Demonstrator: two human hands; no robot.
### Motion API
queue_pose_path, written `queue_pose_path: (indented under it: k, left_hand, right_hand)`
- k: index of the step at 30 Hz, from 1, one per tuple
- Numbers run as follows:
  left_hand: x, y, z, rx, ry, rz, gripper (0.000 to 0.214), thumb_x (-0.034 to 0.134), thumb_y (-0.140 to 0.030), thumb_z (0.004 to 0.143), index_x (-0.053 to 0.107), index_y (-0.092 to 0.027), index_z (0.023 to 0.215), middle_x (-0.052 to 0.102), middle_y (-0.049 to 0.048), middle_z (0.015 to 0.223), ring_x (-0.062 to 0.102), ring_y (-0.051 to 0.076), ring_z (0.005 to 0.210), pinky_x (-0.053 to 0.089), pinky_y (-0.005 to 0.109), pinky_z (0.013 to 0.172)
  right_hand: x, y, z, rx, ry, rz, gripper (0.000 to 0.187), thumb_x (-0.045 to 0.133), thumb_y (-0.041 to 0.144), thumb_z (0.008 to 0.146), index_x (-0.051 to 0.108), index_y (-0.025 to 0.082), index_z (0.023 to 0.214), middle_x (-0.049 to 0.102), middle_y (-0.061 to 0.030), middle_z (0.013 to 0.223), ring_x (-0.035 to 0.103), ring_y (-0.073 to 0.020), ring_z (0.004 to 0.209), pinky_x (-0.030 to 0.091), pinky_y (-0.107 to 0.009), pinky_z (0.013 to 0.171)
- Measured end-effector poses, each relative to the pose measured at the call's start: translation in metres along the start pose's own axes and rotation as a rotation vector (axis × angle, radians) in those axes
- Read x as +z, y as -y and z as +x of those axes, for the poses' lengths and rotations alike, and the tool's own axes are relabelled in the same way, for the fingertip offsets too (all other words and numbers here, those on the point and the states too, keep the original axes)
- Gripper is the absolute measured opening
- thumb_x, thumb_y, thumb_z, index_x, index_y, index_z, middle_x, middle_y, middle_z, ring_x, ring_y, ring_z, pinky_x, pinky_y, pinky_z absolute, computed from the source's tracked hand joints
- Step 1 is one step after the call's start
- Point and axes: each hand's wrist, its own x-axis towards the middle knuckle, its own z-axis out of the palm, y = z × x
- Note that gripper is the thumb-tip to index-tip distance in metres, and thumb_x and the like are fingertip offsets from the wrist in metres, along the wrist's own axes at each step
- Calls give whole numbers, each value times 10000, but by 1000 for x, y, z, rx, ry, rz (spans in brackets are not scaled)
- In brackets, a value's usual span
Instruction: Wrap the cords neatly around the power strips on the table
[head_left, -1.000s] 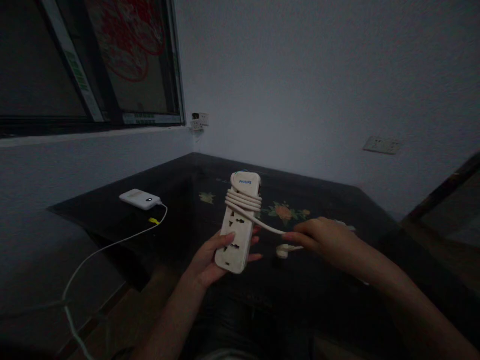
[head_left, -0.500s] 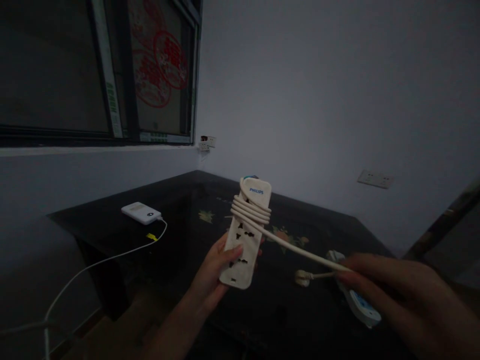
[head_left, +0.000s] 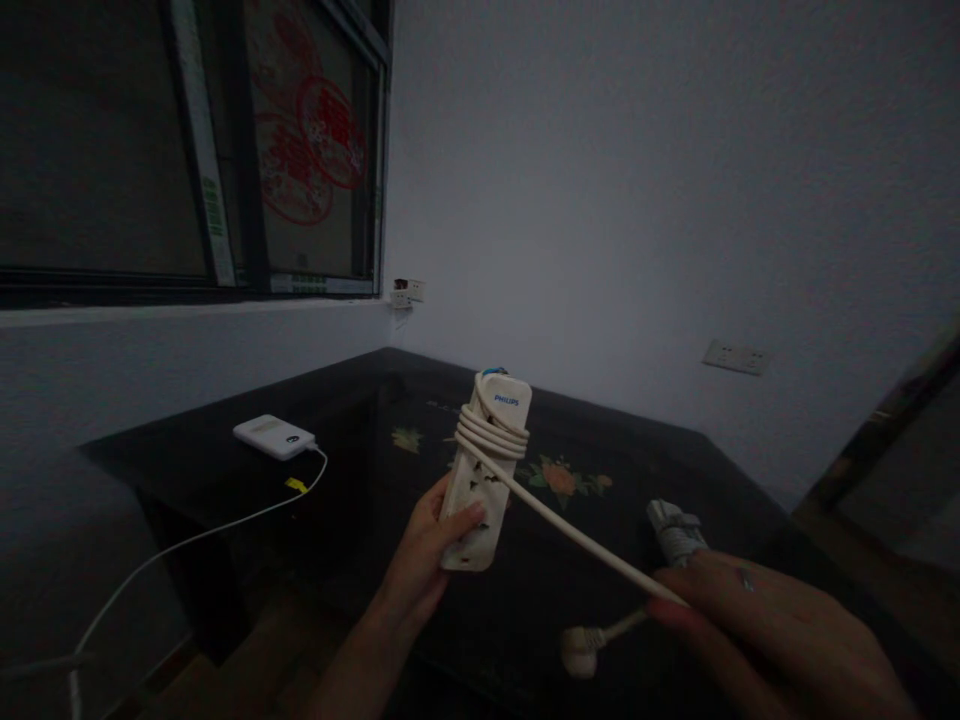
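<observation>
A white power strip (head_left: 471,545) stands tilted over the table, and my left hand (head_left: 420,560) grips its lower half with the thumb across the sockets. Several turns of its own cable (head_left: 491,437) wrap around the upper part, just below the PHILIPS lettering. From there the cable stretches down to the right into my right hand (head_left: 780,630), closed around it. The plug (head_left: 580,652) dangles on a short end below the right hand. Partly behind that hand, a second white strip with a wound cord (head_left: 675,530) lies on the table.
A white power bank (head_left: 274,437) with a white charging cable (head_left: 225,528) sits at the table's left, near a yellow tag (head_left: 296,486). The dark table (head_left: 360,400) meets the wall below a window (head_left: 300,150). Wall sockets (head_left: 735,357) are at right.
My right hand has moved down and slightly left with the cable, and the plug hangs lower. More of the second strip's wound end shows. The view has shifted slightly.
</observation>
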Motion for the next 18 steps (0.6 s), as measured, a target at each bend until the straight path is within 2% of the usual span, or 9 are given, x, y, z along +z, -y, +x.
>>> queue_pose_path:
  k: [4,8,13,18]
  left_hand:
    - [8,-11,-17,-72,124,-141,463,829,-267,590,656,-120,994,721,92,837,673,186,696,543,249,608]
    - [13,-17,-30,-157,242,-257,470,805,-233,628,635,-130,1054,716,116,969,678,203,790,564,287,654]
    - [11,-11,-31,-262,292,-366,441,763,-209,682,609,-123,1087,701,127,1021,664,201,834,549,292,675]
    - [12,-7,-35,-353,357,-475,426,744,-250,696,607,-129,1082,680,135,1040,625,190,838,507,265,655]
  right_hand:
    - [8,-11,-8,20,-66,-62,349,440,328,958,635,191,702,640,-12,587,613,-117,488,458,-193,452]
    - [14,-20,-18,42,-133,-140,260,486,294,937,626,183,748,623,-10,601,603,-130,527,444,-225,503]
    - [23,-25,-25,80,-181,-231,180,516,275,925,627,184,817,629,-18,666,601,-147,591,437,-258,581]
    - [35,-28,-26,124,-199,-202,175,528,285,916,630,188,812,638,-21,662,611,-161,601,435,-264,578]
